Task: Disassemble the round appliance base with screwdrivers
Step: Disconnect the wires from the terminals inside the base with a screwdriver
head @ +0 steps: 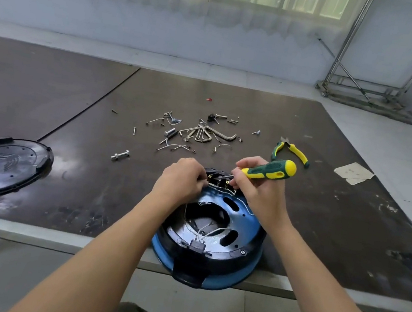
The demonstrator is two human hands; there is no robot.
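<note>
The round appliance base (pixel 241 214), blue with a black inner rim, lies upside down at the table's front edge, overhanging it slightly. White wires (pixel 211 230) run inside it to a black connector at the near rim. My right hand (pixel 256 190) grips a green and yellow screwdriver (pixel 270 171), whose tip points left into the terminal block at the base's far rim. My left hand (pixel 182 179) rests on the far left rim, fingers closed at the terminals; what it pinches is hidden.
A removed black round cover (pixel 0 168) lies at the left. Hex keys (pixel 203 132), loose screws and bolts (pixel 120 155) are scattered behind the base. Yellow and green pliers (pixel 292 151) lie to the right, with paper scraps (pixel 353 173) beyond.
</note>
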